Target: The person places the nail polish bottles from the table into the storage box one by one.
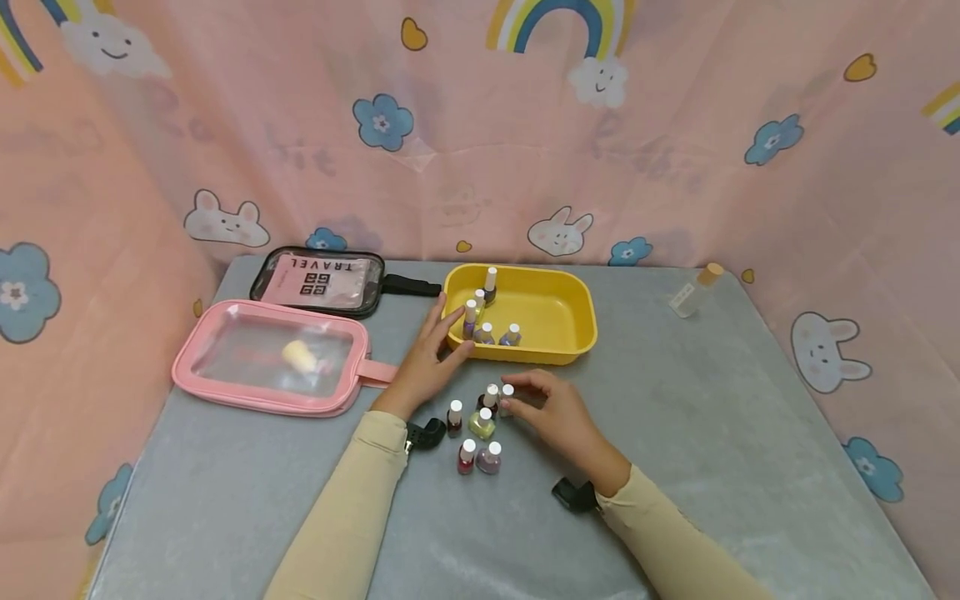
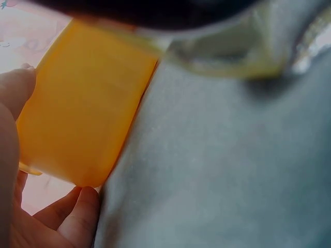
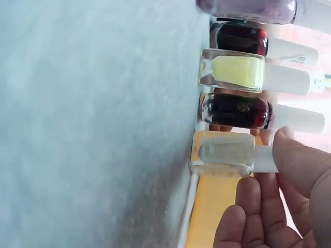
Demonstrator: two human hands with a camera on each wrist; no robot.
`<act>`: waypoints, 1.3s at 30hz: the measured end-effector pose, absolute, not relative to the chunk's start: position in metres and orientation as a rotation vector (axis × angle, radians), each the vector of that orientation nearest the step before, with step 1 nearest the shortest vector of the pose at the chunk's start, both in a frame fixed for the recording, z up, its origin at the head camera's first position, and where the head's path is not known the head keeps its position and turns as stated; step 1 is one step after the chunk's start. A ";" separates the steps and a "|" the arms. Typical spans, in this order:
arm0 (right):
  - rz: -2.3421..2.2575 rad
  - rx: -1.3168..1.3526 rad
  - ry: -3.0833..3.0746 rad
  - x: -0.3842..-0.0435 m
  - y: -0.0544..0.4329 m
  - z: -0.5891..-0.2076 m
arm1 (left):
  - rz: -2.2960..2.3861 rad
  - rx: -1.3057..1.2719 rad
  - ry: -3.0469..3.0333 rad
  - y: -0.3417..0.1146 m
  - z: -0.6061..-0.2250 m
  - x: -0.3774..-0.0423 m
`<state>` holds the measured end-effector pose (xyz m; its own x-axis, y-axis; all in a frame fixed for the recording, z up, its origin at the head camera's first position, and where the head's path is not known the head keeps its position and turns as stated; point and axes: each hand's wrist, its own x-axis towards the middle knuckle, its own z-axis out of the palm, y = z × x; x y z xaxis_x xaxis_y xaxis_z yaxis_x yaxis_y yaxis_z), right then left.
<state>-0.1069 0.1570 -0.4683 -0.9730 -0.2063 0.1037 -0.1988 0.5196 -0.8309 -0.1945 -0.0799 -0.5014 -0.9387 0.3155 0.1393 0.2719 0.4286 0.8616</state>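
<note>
My right hand [image 1: 558,417] pinches the white cap of a clear nail polish bottle [image 3: 225,154] between thumb and fingers. The bottle stands upright at the right of a small group on the grey table. Beside it are a dark red bottle [image 3: 235,110] and a yellow one [image 3: 238,71]; a red bottle [image 1: 466,457] and a pale mauve one [image 1: 489,458] stand nearer me. With thumb and fingers about its left front corner, my left hand [image 1: 423,367] holds a yellow plastic basket [image 1: 555,308]. Several nail polish bottles stand inside at its left end, such as a purple one [image 1: 469,320].
Left of the basket lies a pink-edged clear pouch [image 1: 270,358], a yellow item showing through it. Behind it is a black-edged travel pouch [image 1: 318,281] with a strap. A clear bottle with a tan cap [image 1: 696,291] stands at the back right. A patterned pink curtain [image 1: 465,167] hangs behind.
</note>
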 end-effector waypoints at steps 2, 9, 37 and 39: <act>-1.492 -0.335 2.731 -0.108 0.156 -0.470 | 1.571 0.541 2.616 -0.080 -0.502 -0.195; -1.488 -0.286 2.740 -0.110 0.157 -0.473 | 1.569 0.540 2.613 -0.081 -0.501 -0.195; -1.280 0.057 3.025 -0.199 0.194 -0.420 | 1.554 0.512 2.600 -0.081 -0.498 -0.194; -1.215 0.064 3.007 -0.206 0.195 -0.424 | 1.562 0.521 2.595 -0.080 -0.497 -0.194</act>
<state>-0.2055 0.1948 -0.4244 -0.9940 0.0750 0.0798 -0.0015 0.7192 -0.6948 -0.1937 -0.0800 -0.4972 -0.9403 0.3204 0.1146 0.2513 0.4268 0.8687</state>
